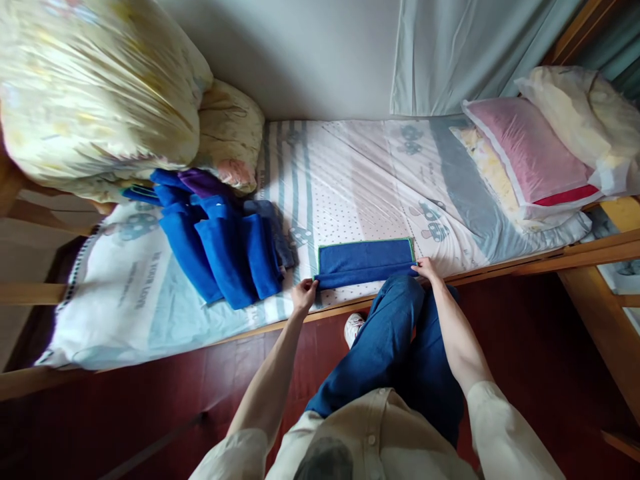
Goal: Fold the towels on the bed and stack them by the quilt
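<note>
A blue towel [367,255] with green edging lies flat on the bed near its front edge, its near side folded over in a strip. My left hand [304,295] pinches the left end of that fold. At the right end, my right hand [426,268] is closed on the folded corner in the same way. To the left of my left hand sits a pile of rolled or folded blue towels [227,257]. A purple cloth [206,182] and a grey-blue cloth [277,230] lie among them.
A patterned sheet [345,173] covers the bed. Large yellow bedding bundles [100,87] stand at the back left. A pink pillow in a clear bag [535,147] rests on the right. Wooden bed rails [530,263] run along the front, above a dark red floor [200,407].
</note>
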The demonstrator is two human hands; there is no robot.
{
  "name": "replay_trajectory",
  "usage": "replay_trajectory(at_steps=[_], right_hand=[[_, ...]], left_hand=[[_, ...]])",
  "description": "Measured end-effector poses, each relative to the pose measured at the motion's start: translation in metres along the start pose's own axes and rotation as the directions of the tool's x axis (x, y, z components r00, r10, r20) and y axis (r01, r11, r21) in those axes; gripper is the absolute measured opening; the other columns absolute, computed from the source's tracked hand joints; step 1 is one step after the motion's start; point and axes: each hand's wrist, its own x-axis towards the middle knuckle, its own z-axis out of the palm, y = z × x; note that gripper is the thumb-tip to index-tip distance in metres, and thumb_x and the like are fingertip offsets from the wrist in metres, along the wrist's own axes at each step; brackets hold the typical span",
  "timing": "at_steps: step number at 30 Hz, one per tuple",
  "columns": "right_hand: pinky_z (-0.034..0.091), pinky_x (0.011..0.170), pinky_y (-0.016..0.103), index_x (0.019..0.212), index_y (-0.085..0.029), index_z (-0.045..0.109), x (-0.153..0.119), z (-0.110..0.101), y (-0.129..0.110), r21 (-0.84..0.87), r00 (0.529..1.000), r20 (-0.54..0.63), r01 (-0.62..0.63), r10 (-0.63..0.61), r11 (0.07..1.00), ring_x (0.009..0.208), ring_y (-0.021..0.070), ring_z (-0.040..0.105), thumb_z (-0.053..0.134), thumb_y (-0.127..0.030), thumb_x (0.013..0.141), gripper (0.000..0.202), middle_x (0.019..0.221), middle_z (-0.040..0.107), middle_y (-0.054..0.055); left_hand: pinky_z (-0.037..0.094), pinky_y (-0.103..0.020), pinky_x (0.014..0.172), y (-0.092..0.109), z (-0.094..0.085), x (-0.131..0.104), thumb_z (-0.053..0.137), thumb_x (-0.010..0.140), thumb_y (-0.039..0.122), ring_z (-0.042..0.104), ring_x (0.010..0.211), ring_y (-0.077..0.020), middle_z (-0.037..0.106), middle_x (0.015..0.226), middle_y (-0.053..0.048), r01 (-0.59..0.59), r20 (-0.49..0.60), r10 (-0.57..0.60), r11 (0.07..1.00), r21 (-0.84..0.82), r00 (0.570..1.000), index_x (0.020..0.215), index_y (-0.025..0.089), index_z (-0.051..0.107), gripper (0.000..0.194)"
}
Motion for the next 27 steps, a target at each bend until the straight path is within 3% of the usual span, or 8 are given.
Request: replay_trajectory(at_steps=[5,11,18,27], right_hand=[[0.058,0.073,0.029,0.065,-0.021,0.067,0.003,0.0,-0.001,-0.036,0.996,-0.016,-0.088,0.088,0.995,0.077,0.0239,0.075,0.088,-0.034,0.073,0.026,0.069,0.073,0.003],[0.059,0.073,0.029,0.068,-0.021,0.068,0.003,0.001,0.0,-0.038,0.992,-0.037,-0.124,0.122,0.992,0.079,0.0229,0.076,0.09,-0.031,0.071,0.024,0.072,0.075,0.003],[0.061,0.074,0.028,0.07,-0.019,0.07,0.005,0.004,0.001,-0.028,0.987,-0.034,-0.155,0.154,0.988,0.078,0.0219,0.077,0.089,-0.028,0.072,0.022,0.071,0.075,0.004],[0.061,0.079,0.027,0.078,-0.018,0.073,0.0,-0.001,-0.002,0.009,0.99,-0.036,-0.137,0.137,0.991,0.082,0.0197,0.077,0.093,-0.028,0.069,0.025,0.073,0.076,0.002]], left_hand=[[0.047,-0.031,0.064,0.0,0.001,0.005,0.062,0.078,0.048,0.07,0.076,-0.0262,0.075,0.074,-0.009,0.031,0.024,-0.032,0.999,0.039,0.999,0.088,0.017,0.076,0.035],[0.045,-0.029,0.061,-0.005,0.0,0.006,0.062,0.078,0.052,0.068,0.071,-0.0238,0.073,0.071,-0.008,0.019,0.076,-0.021,1.0,0.02,0.997,0.087,0.016,0.075,0.04],[0.044,-0.029,0.062,-0.005,0.002,0.003,0.062,0.078,0.047,0.068,0.071,-0.0232,0.073,0.071,-0.008,0.025,0.056,-0.025,1.0,0.011,0.998,0.087,0.014,0.075,0.036],[0.051,-0.032,0.074,-0.001,0.0,-0.004,0.063,0.083,0.041,0.075,0.087,-0.0279,0.08,0.085,-0.012,0.019,0.022,-0.021,0.996,0.086,1.0,0.095,0.015,0.078,0.032]])
